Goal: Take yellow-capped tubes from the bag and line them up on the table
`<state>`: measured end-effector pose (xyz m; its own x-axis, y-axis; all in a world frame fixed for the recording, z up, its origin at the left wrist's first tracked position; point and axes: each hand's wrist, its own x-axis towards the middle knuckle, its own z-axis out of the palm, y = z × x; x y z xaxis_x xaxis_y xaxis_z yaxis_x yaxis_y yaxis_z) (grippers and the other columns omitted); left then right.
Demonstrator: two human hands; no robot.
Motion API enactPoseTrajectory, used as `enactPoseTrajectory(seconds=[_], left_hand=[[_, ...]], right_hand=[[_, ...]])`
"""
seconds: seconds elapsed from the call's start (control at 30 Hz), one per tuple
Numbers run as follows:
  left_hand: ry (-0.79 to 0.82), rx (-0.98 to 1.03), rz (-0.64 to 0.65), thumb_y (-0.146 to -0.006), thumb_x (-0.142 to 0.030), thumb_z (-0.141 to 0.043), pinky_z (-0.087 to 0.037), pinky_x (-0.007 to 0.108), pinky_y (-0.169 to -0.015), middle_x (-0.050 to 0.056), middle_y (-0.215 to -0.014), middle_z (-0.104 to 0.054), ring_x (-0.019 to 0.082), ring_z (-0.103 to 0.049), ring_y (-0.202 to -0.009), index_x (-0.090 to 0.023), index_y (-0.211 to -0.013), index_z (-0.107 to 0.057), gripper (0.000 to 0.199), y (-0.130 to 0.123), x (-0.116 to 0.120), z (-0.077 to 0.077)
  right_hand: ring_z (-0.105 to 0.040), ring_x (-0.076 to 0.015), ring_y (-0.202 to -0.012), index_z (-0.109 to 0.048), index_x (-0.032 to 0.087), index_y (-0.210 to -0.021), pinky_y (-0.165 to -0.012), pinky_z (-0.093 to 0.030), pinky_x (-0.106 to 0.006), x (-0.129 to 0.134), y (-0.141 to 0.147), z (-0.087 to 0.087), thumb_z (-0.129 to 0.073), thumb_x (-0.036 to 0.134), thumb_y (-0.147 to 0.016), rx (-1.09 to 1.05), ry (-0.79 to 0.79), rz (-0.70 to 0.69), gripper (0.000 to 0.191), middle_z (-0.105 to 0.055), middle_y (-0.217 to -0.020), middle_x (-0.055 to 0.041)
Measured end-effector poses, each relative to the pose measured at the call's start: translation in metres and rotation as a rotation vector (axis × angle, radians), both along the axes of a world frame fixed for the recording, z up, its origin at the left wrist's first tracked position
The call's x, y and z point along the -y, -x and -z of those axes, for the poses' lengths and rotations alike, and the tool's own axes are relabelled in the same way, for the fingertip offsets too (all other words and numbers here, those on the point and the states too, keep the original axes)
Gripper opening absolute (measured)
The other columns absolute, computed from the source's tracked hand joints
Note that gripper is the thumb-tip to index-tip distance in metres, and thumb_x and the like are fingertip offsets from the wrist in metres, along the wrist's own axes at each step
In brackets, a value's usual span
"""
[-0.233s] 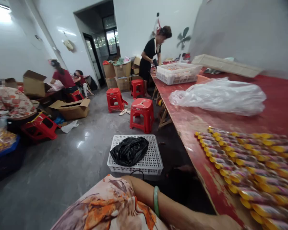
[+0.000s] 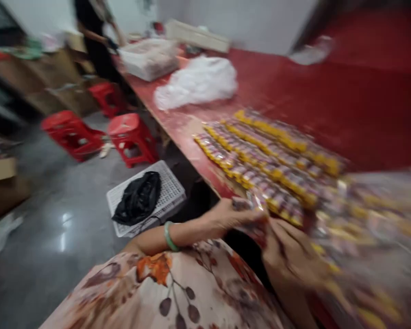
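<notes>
packet [image 2: 258, 201], small, clear and glossy, is located between the two hands, above the near edge of the table [image 2: 188, 132]. contents blurred. left hand [image 2: 222, 217]: grip narrow, thumb and fingers closed on the packet. right hand [image 2: 291, 251]: fingers drawn together and reaching the lower side of the packet; blur prevents telling whether this grip is closed on it. a green bangle [image 2: 171, 236] is worn on the left wrist.

just beyond the hands, rows of yellow-ended packets [image 2: 260, 151] lie side by side on the red table top. right of the hands, a blurred heap of similar packets [image 2: 370, 219] is partly under clear plastic. farther along the table: white plastic bags [image 2: 198, 82], then a white basket [image 2: 149, 59]. a person in black [image 2: 97, 41] stands at the far end.

on the floor, left of the table, a black bag [image 2: 139, 197] rests on a white crate [image 2: 169, 187]; red stools [image 2: 132, 137] stand beyond.
</notes>
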<state>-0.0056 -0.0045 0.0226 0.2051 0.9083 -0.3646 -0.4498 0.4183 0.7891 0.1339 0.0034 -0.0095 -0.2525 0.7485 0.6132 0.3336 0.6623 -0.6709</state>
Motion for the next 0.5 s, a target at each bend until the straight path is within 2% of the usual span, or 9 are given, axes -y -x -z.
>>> enactPoseTrajectory(seconds=[0.03, 0.1, 0.17, 0.27, 0.33, 0.4, 0.5], left_hand=[[0.000, 0.010, -0.015, -0.061, -0.050, -0.084, -0.053, 0.028, -0.070, 0.005, -0.074, -0.066, 0.014, -0.062, -0.065, -0.012, -0.079, -0.068, 0.046, 0.004, -0.004, -0.005], [0.012, 0.010, -0.001, -0.064, -0.044, -0.084, -0.052, 0.025, -0.068, 0.003, -0.072, -0.065, 0.012, -0.061, -0.064, -0.011, -0.079, -0.068, 0.039, 0.012, -0.015, -0.011], [0.023, -0.031, 0.033, -0.065, -0.040, -0.084, -0.053, 0.025, -0.068, 0.004, -0.073, -0.067, 0.012, -0.062, -0.064, -0.010, -0.082, -0.070, 0.037, 0.016, -0.026, -0.012], [0.045, -0.097, 0.139, -0.065, -0.038, -0.085, -0.053, 0.026, -0.066, 0.006, -0.074, -0.070, 0.014, -0.064, -0.063, -0.010, -0.084, -0.071, 0.037, 0.017, -0.038, -0.008], [0.043, -0.124, 0.247, -0.066, -0.038, -0.084, -0.053, 0.026, -0.063, 0.006, -0.071, -0.070, 0.015, -0.065, -0.062, -0.011, -0.084, -0.071, 0.036, 0.017, -0.045, -0.003], [0.031, -0.123, 0.366, -0.068, -0.039, -0.083, -0.053, 0.027, -0.062, 0.006, -0.069, -0.070, 0.016, -0.066, -0.062, -0.012, -0.084, -0.070, 0.034, 0.016, -0.053, 0.001], [0.045, -0.073, 0.487, -0.068, -0.038, -0.083, -0.054, 0.026, -0.060, 0.005, -0.069, -0.070, 0.016, -0.066, -0.061, -0.012, -0.083, -0.070, 0.032, 0.013, -0.064, 0.008]], right_hand=[[-0.069, -0.0214, -0.088, -0.066, 0.029, -0.113, -0.077, -0.057, -0.035, 0.004, -0.006, 0.000, -0.063, 0.015, -0.088, 0.005, -0.047, 0.108, 0.029, -0.070, -0.101, -0.0060], [-0.070, -0.0205, -0.082, -0.069, 0.029, -0.107, -0.073, -0.058, -0.034, 0.004, -0.008, -0.003, -0.063, 0.011, -0.085, 0.003, -0.166, 0.210, 0.029, -0.072, -0.095, -0.0045], [-0.070, -0.0200, -0.079, -0.071, 0.027, -0.100, -0.070, -0.058, -0.033, -0.003, -0.004, -0.008, -0.062, 0.012, -0.085, -0.044, -0.140, 0.263, 0.024, -0.073, -0.091, -0.0039], [-0.066, -0.0156, -0.067, -0.072, 0.027, -0.097, -0.064, -0.056, -0.031, -0.019, -0.004, -0.015, -0.063, 0.020, -0.087, -0.233, 0.172, 0.322, 0.015, -0.072, -0.090, -0.0026], [-0.061, -0.0123, -0.061, -0.069, 0.028, -0.108, -0.057, -0.053, -0.028, -0.030, -0.008, -0.016, -0.065, 0.028, -0.087, -0.404, 0.426, 0.263, 0.021, -0.070, -0.098, -0.0025], [-0.061, -0.0125, -0.066, -0.065, 0.029, -0.117, -0.056, -0.052, -0.026, -0.042, -0.013, -0.015, -0.071, 0.034, -0.083, -0.534, 0.610, 0.156, 0.035, -0.069, -0.104, -0.0026], [-0.064, -0.0153, -0.078, -0.068, 0.028, -0.111, -0.066, -0.054, -0.028, -0.056, -0.017, -0.013, -0.079, 0.033, -0.073, -0.641, 0.754, 0.093, 0.040, -0.069, -0.097, -0.0010]])
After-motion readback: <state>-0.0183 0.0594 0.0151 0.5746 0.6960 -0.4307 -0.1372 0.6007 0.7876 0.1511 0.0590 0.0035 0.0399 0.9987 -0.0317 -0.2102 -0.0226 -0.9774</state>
